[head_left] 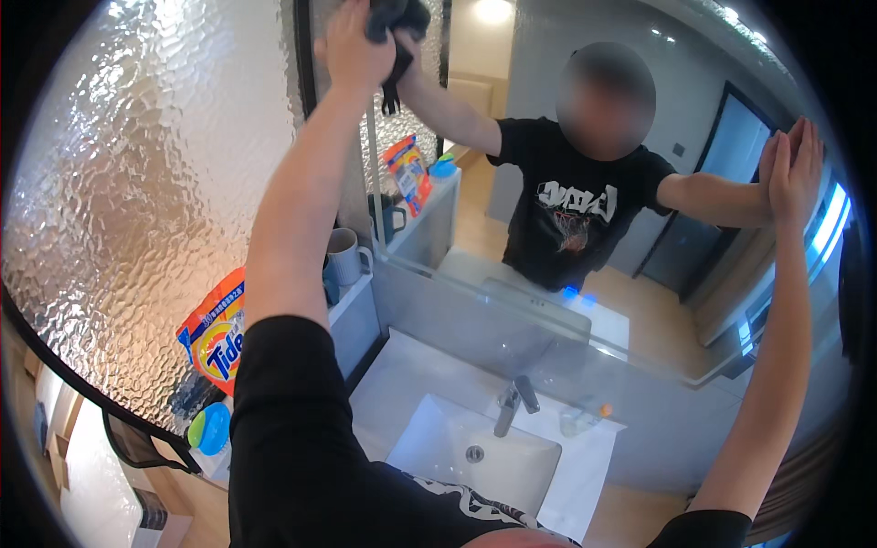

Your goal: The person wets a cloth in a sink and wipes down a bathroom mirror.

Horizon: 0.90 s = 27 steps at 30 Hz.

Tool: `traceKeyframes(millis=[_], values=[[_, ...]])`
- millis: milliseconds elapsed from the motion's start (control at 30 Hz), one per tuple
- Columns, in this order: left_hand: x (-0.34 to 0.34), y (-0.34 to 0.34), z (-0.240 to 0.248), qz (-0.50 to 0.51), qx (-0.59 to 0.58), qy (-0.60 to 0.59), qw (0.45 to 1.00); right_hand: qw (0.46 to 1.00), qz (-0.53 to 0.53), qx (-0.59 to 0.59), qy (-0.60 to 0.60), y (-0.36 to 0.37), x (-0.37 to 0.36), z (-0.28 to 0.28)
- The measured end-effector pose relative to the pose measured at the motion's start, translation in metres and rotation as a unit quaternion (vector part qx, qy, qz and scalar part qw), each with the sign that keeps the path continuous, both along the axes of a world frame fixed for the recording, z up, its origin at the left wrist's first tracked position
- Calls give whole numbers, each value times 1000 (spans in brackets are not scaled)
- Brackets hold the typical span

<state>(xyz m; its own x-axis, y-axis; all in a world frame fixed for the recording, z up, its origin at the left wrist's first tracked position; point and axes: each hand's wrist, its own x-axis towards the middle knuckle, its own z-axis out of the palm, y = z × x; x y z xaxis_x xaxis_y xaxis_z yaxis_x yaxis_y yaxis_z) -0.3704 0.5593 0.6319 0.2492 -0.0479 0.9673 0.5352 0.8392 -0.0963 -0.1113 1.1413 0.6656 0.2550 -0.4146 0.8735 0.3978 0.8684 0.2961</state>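
My left hand (356, 50) is raised to the upper left part of the wall mirror (585, 228). Its fingers are closed on a bunched black cloth (397, 20) pressed to the glass, with a dark end hanging down in the mirror. My right hand (793, 178) lies with fingers stretched out against the mirror's right side, touching its own reflection. It holds nothing that I can see. Both arms are spread wide and reach up. The mirror reflects a person in a black printed T-shirt with both arms raised.
Below the mirror are a white sink (438, 452) and a metal faucet (516, 405). A small clear item (577, 420) stands on the counter's right. On the left ledge are a grey mug (347, 258), an orange detergent bag (215, 338) and a blue-green container (212, 429), beside textured glass (137, 183).
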Motion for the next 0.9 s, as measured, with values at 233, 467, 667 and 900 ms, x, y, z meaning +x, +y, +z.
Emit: traceKeyframes(millis=[233, 467, 667, 900], values=[[54, 43, -279, -112, 10, -238, 965, 1000, -14, 12, -5, 16, 12, 0], [105, 102, -391, -171, 131, -460, 862, 999, -8, 34, -11, 7, 23, 2], [80, 102, -381, -178, 294, -412, 844, 1000, 4, 9, -4, 7, 15, -5], [49, 91, -125, -168, 96, -234, 953, 997, 37, -47, -41, -9, 22, -13]])
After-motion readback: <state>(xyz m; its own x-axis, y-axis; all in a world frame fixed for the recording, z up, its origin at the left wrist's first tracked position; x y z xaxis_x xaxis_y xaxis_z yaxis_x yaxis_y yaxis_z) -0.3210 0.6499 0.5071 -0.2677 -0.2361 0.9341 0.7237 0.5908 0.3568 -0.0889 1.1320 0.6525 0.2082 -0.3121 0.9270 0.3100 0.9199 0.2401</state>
